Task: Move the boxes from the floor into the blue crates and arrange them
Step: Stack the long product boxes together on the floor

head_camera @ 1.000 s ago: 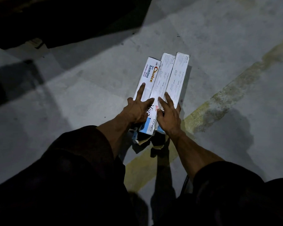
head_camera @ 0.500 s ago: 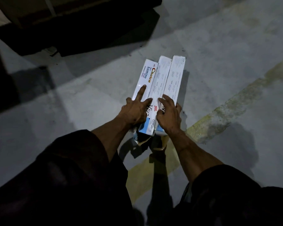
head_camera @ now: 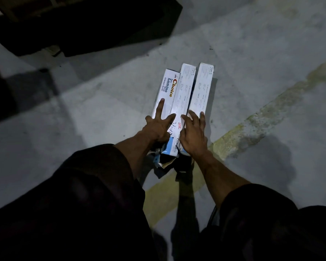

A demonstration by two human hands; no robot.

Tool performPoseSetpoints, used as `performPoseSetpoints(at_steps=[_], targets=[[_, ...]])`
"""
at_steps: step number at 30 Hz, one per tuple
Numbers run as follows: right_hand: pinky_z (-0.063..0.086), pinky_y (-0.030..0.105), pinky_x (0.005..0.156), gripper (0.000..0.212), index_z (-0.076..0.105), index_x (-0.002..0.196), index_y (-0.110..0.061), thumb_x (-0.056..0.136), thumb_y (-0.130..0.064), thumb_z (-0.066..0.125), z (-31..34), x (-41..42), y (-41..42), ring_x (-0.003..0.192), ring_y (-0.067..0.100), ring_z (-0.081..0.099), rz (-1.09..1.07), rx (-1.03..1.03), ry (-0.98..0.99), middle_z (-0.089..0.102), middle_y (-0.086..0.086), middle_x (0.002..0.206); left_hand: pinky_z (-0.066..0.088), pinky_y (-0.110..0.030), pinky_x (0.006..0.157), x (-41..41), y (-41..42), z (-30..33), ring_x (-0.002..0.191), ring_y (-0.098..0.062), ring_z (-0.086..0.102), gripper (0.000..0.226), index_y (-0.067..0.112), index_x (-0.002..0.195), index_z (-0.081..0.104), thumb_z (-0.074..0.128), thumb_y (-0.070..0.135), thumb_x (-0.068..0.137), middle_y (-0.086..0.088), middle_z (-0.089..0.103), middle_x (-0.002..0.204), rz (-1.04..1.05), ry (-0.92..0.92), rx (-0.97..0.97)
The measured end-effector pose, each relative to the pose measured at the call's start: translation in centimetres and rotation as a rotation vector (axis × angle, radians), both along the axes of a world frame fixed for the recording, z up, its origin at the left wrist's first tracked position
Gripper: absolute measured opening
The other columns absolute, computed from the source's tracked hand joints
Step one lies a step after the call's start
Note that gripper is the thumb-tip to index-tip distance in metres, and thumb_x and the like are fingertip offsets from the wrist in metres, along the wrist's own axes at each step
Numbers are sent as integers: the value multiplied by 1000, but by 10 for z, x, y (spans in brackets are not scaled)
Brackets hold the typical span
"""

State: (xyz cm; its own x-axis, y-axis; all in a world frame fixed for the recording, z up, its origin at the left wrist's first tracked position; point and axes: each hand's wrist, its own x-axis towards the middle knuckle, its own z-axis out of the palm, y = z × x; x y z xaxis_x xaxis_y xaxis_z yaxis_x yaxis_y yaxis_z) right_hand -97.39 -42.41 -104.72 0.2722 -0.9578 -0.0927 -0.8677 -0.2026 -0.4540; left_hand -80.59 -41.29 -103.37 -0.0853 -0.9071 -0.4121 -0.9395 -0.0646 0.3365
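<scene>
Both hands lie flat and spread on the near ends of three long white boxes, pinching nothing. The left hand (head_camera: 159, 127) has its fingers fanned over the printed box (head_camera: 167, 87) and the middle box (head_camera: 183, 91), forefinger stretched far up the printed face; the right hand (head_camera: 193, 134) covers the near end of the right box (head_camera: 203, 87), fingers splayed. Neither hand curls under an edge, so I judge this a gathering press, squaring the three into one bundle ahead of a lift, not a hold. The boxes lie side by side on the concrete floor (head_camera: 102, 110), touching along their long edges, far ends fanned slightly apart. Just nearer than the middle box sits a torn scrap of packaging (head_camera: 162, 162), partly in shadow. A worn yellow line (head_camera: 252, 125) runs diagonally just right of the boxes. Both forearms reach forward and down, wrists low, dark sleeves pushed back. No blue crate shows; a dark bulk (head_camera: 102, 25) beyond the boxes cannot be identified.
</scene>
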Motion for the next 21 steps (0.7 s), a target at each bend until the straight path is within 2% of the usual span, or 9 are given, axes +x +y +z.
performPoseSetpoints(at_steps=[5, 10, 14, 18, 21], targets=[[15, 52, 120, 46, 55, 137, -18, 92, -17, 55, 1, -5, 1, 150, 39, 5, -67, -40, -124, 35, 10, 155, 45, -49, 100, 8, -3, -12, 122, -46, 43, 87, 44, 152, 23, 76, 42, 82, -5, -35, 161, -1, 53, -51], [14, 46, 121, 45, 60, 133, -14, 88, -5, 60, -3, -2, -6, 150, 38, 7, -58, -25, -179, 37, 9, 156, 43, -47, 104, 7, -1, -10, 123, -42, 41, 86, 45, 151, 27, 78, 36, 82, -1, -33, 162, 24, 125, -53], [18, 30, 110, 45, 66, 127, -15, 86, 2, 59, 8, 2, -11, 149, 31, 15, -110, -23, -244, 36, 5, 157, 41, -47, 106, 5, 0, 0, 124, -43, 39, 77, 41, 149, 33, 75, 30, 85, 2, -30, 163, 48, 173, -80], [30, 33, 110, 47, 68, 124, -12, 82, 6, 60, 26, 6, -14, 144, 29, 30, -43, -25, -289, 40, 7, 156, 46, -51, 100, 11, -4, 18, 125, -47, 45, 73, 33, 149, 35, 69, 33, 84, -2, -24, 165, -4, 163, -164], [36, 39, 112, 42, 70, 121, -12, 83, 5, 64, 56, 1, -5, 140, 31, 38, 7, -80, -300, 43, 10, 153, 47, -57, 101, 15, 0, 49, 128, -49, 44, 70, 33, 148, 37, 55, 43, 81, 0, -20, 167, -32, 175, -216]])
